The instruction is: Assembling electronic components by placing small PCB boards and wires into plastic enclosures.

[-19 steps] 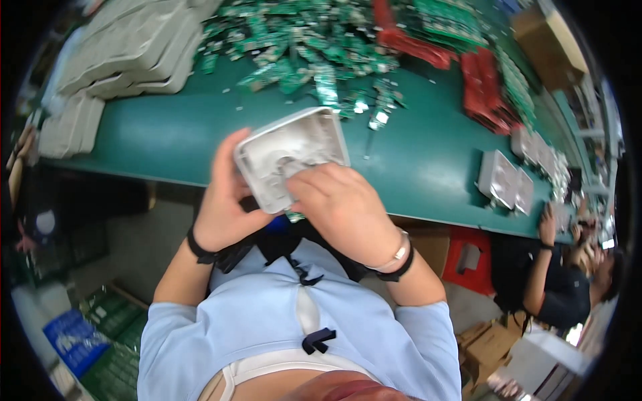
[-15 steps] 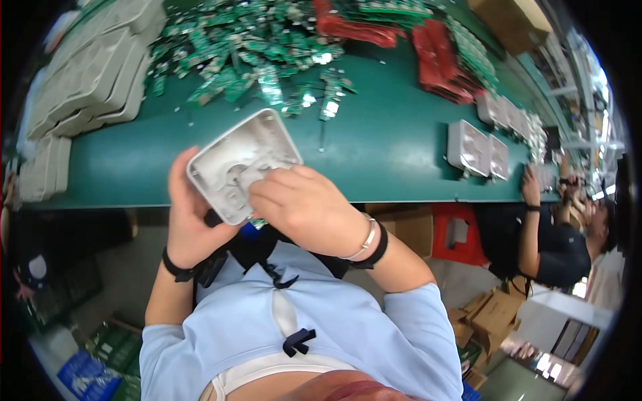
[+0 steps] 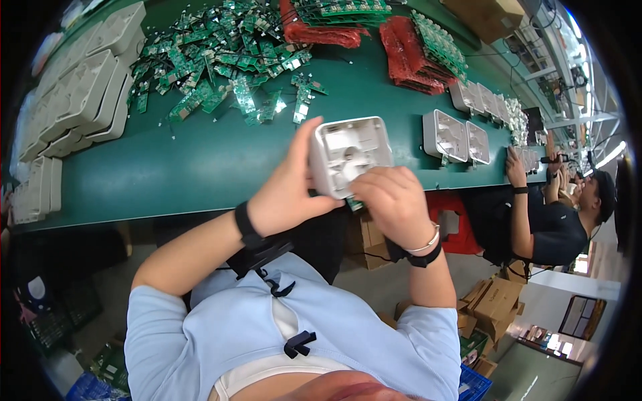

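Green workbench, workshop floor below its near edge. Closest in: pale grey plastic housing, squarish, held up in front of the bench edge, its open, moulded inside facing the wearer. Left hand grips it — fingers up the left wall, thumb along the near edge. Right hand has its fingers bunched at the near right corner; cannot tell what, if anything, they pinch. Small green circuit board pokes out below the near edge.

Handling, by judgement: light, stiff, smooth enough to slip; outer walls the best hold, the board likely fragile and best left unsqueezed.

Beyond: two similar housings to the right; loose board heap and stacked grey housings leftward; red bubble-wrap packs — then a cardboard box.
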